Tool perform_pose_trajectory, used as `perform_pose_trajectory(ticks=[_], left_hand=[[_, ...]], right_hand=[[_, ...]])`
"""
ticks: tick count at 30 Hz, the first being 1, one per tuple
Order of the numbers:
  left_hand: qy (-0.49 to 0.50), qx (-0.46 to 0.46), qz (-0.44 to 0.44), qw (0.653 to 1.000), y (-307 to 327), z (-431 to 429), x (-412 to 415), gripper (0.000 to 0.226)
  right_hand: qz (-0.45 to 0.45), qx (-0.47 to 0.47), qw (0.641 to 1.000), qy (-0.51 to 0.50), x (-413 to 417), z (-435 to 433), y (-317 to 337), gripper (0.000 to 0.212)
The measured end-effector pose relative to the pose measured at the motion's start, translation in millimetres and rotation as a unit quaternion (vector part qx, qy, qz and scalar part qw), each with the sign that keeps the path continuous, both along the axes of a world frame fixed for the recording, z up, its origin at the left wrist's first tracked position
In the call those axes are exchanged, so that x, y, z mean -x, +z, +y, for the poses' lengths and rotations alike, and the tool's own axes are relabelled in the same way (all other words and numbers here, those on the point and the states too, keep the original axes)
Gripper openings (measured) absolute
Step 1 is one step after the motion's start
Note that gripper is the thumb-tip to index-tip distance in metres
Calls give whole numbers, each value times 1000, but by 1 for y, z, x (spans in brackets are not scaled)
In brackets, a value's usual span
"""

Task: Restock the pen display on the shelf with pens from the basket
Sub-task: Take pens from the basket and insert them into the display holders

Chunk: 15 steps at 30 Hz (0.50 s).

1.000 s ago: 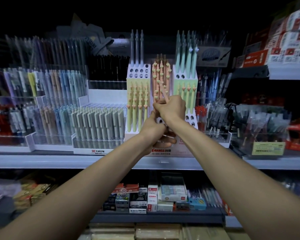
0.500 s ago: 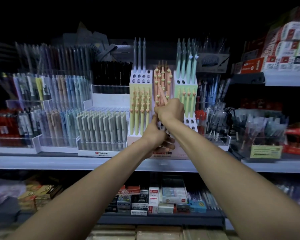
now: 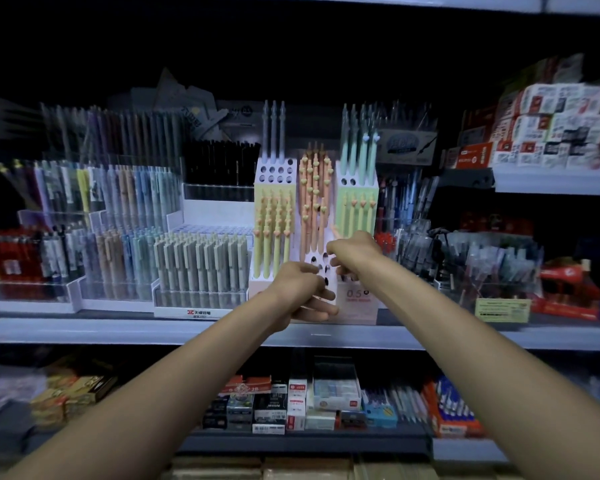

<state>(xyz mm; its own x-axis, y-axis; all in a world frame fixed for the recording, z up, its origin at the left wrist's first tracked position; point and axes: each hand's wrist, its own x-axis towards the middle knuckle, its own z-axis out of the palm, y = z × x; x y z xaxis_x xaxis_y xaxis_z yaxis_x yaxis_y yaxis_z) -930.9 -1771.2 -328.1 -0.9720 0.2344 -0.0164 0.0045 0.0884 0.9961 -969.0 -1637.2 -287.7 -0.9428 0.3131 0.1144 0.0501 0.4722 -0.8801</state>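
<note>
Curling the right hand's (image 3: 355, 251) fingers (image 3: 333, 252) beside the peach pens (image 3: 314, 202) in the pen display (image 3: 355, 303). Pinch on a pen not determinable through blur. Holding the left hand (image 3: 300, 289) loosely curled just below. Reaching both forearms over the dim shop shelf (image 3: 118, 332) carrying the display.

The left arm (image 3: 160, 386) and right arm (image 3: 471, 344) are stretching far, converging. The right hand (image 3: 352, 252), higher, is curling its fingers round a pen (image 3: 330, 231); the left hand (image 3: 297, 292) is hanging just near-left of it, fingers pointing right, grip unclear.
</note>
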Motion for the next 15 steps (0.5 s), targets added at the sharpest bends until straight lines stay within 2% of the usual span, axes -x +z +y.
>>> perform_pose_trajectory(ticks=[3, 7, 10, 15], left_hand=[[-1, -11, 19, 1000, -5, 2, -8, 30], [32, -40, 67, 996, -14, 10, -11, 22], [64, -53, 108, 991, -20, 17, -11, 15], [102, -52, 161, 980, -30, 22, -5, 11]], right_hand=[[33, 7, 999, 0, -9, 9, -11, 14], [96, 74, 993, 6, -23, 14, -26, 12], [109, 122, 986, 28, -35, 15, -32, 18], [134, 160, 978, 19, -39, 17, -38, 12]])
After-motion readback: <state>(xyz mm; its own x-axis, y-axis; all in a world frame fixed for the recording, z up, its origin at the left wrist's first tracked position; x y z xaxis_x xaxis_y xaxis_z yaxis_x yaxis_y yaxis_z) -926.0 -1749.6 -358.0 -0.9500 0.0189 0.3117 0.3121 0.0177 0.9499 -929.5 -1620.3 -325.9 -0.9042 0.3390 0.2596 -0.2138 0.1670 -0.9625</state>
